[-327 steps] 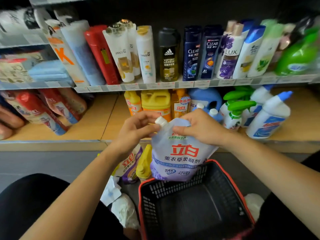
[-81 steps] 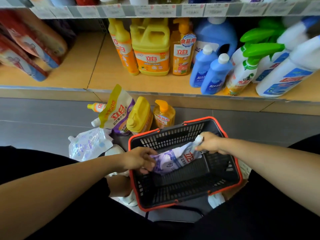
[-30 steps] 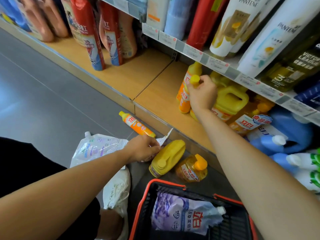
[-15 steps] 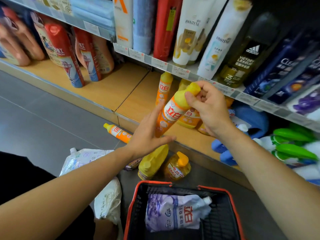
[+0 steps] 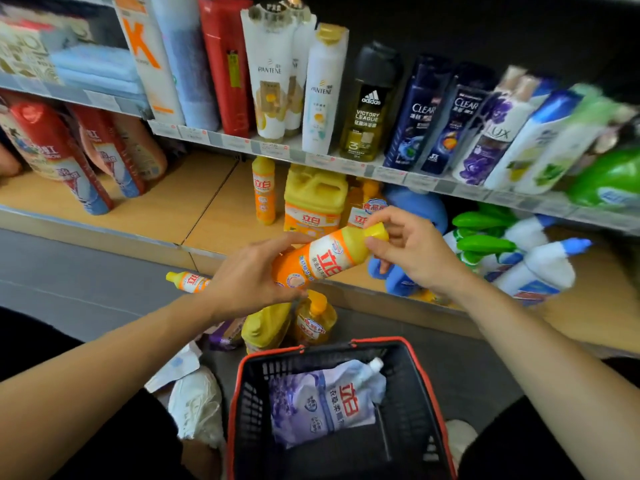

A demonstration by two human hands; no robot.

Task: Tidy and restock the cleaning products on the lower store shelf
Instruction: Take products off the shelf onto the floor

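Note:
Both my hands hold an orange dish-soap bottle tilted in the air in front of the lower shelf. My left hand grips its base and my right hand pinches its yellow cap. One like bottle stands upright on the shelf beside a yellow jug. Another orange bottle lies on the floor. A yellow jug and a small pump bottle sit on the floor behind the basket. A lavender refill pouch lies in the red-rimmed black basket.
Blue bottles, green-trigger sprays and white toilet-cleaner bottles crowd the shelf's right. Red refill pouches lean at the left. Shampoo bottles fill the upper shelf. A clear pouch lies by my white shoe.
The orange bottle has come down and out from the shelf toward me, more tilted now. My left hand has closed round its base; my right hand still pinches the cap.

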